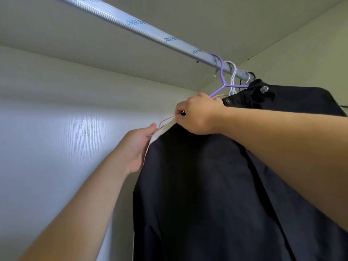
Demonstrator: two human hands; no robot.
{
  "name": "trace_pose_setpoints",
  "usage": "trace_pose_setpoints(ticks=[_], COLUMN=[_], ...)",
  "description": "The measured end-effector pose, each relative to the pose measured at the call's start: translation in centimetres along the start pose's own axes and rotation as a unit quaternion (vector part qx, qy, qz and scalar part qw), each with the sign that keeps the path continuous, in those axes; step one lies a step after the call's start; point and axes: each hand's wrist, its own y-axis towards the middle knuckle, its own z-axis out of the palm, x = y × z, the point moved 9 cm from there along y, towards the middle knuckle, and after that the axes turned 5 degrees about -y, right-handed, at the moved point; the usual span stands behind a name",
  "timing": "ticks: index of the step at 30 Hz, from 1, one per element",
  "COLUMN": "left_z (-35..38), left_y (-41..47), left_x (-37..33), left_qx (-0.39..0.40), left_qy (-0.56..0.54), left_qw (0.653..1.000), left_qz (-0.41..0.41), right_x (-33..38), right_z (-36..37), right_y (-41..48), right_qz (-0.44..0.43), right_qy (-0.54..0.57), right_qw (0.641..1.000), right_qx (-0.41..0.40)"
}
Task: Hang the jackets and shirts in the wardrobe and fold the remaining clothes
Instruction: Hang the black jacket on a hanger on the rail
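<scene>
Where shirt (207, 185) half hides left hand (137, 147), right hand (197, 113) pinches hanger (166, 119)

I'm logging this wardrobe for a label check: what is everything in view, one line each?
rail: one, silver with printed lettering, across the wardrobe top
purple hanger: one, purple, hooked on the rail
white hangers: at least two, white, hooked right of the purple one
pale hanger: one, pinkish beige, at the front garment's shoulder
front garment: one, dark navy or black, centre foreground
rear garment: one, dark with buttons, hanging at the right
wardrobe wall: one, pale wood-grain, left
left hand: one, at the front garment's shoulder, fingers hidden
right hand: one, pinching the pale hanger at the neck
</scene>
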Motion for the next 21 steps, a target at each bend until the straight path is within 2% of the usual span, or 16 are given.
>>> trace_pose_setpoints(ticks=[2,4,8,12,14,18,21], left_z=[0.3,1.9,3.4,2.3,2.0,2.0,3.1], left_y=[-0.4,-1.4,-1.3,-1.9,-2.3,-2.4,-2.0], left_x=[-2.7,-4.4,-3.8,-3.8,-4.2,-4.6,-4.4], left_qx=[-0.053,-0.07,-0.06,-0.11,-0.125,-0.133,-0.146], left_qy=[0.106,0.227,0.296,0.267,0.295,0.373,0.444], left_qw=[0.985,0.944,0.917,0.906,0.884,0.841,0.809], left_qz=[0.128,0.228,0.262,0.31,0.34,0.367,0.356], right_x=[0.2,0.3,-0.1,-0.2,-0.3,-2.5,-7.0], right_z=[-0.1,-0.4,-0.8,-1.3,-1.6,-4.1,-6.3], right_y=[-0.5,-0.8,-1.3,-2.1,-2.5,-4.4,-6.2], right_qz=[-0.027,-0.044,-0.065,-0.093,-0.099,-0.088,-0.003], right_qy=[-0.019,-0.038,-0.102,-0.153,-0.151,-0.162,-0.147], right_qw=[0.999,0.997,0.992,0.982,0.981,0.965,0.949], right_qx=[-0.025,-0.049,-0.042,-0.065,-0.075,-0.187,-0.28])
